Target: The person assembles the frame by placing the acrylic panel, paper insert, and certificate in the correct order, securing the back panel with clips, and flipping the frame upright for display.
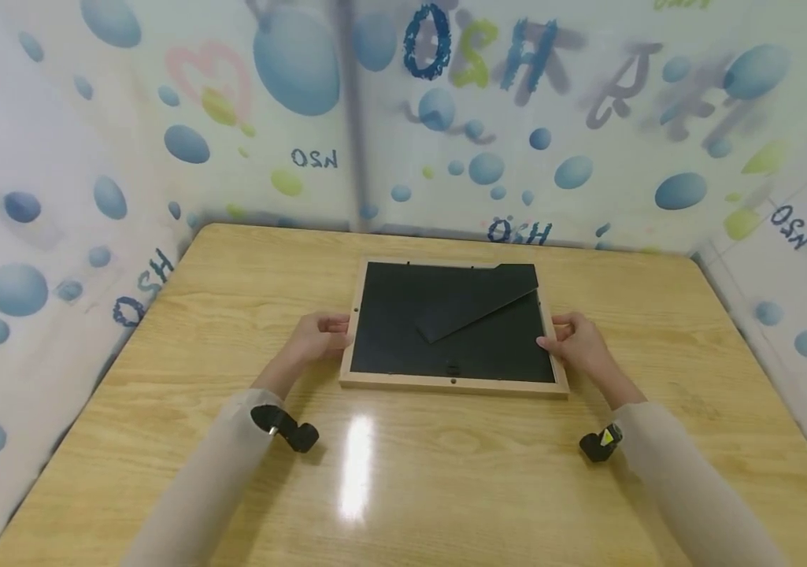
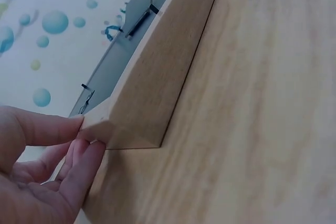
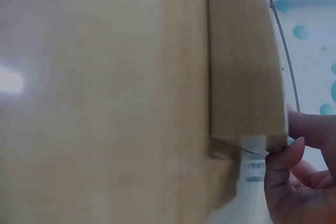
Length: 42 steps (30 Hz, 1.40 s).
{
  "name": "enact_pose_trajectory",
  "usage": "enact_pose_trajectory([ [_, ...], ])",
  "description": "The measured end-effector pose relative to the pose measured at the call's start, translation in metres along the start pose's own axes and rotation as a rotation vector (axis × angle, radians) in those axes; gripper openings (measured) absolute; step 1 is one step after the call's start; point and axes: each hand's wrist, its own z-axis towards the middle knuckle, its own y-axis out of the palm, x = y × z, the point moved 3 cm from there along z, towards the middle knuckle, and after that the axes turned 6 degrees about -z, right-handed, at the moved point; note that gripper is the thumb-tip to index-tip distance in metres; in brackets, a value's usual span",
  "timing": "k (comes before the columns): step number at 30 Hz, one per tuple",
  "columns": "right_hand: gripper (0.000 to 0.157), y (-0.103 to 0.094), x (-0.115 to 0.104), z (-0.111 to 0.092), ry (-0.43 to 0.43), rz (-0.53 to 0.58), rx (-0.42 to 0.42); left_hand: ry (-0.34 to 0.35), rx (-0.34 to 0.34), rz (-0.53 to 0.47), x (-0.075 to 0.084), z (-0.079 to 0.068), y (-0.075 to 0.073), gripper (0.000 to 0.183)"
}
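A picture frame of light wood lies face down on the table, its black backing board turned up. Across the board runs a black easel stand, slanting toward the far right corner. The left hand pinches the frame's left side, thumb and fingers on its edge in the left wrist view. At the opposite side the right hand grips the wooden edge, with its thumb on top in the head view. In the right wrist view the right hand holds the frame near a corner. The frame's front is hidden.
The wooden table spreads around the frame, with a bright light reflection near its front. Patterned curtains with blue spots and lettering stand behind and at both sides. A small black camera is worn on the left wrist.
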Motion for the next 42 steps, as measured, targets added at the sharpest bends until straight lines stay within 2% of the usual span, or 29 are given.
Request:
enact_pose_trajectory([
  [5,0.055,0.006,-0.001,-0.019,-0.046,-0.028,0.034,0.02,-0.006,0.017,-0.009,-0.014,-0.002,0.045],
  [14,0.056,0.017,-0.002,-0.051,-0.09,-0.002,0.039,0.062,-0.054,0.013,-0.02,-0.041,-0.006,0.044],
  [21,0.056,0.019,0.001,-0.071,-0.119,0.034,0.033,0.092,-0.048,0.074,-0.024,-0.062,-0.005,0.045],
  [26,0.056,0.016,0.003,-0.081,-0.136,0.03,0.008,0.082,-0.088,0.089,-0.024,-0.07,-0.003,0.055],
  [31,0.059,0.014,0.002,-0.075,-0.162,0.006,-0.08,0.088,-0.131,0.117,-0.022,-0.073,-0.005,0.078],
  [35,0.058,0.01,0.004,-0.059,-0.142,0.062,-0.19,0.1,-0.154,0.147,-0.019,-0.069,-0.004,0.089],
  [38,0.056,0.005,0.008,-0.047,-0.105,0.121,-0.247,0.109,-0.169,0.146,-0.016,-0.063,-0.002,0.085],
  [42,0.053,0.001,0.011,-0.036,-0.058,0.155,-0.256,0.103,-0.142,0.111,-0.016,-0.053,-0.001,0.064],
])
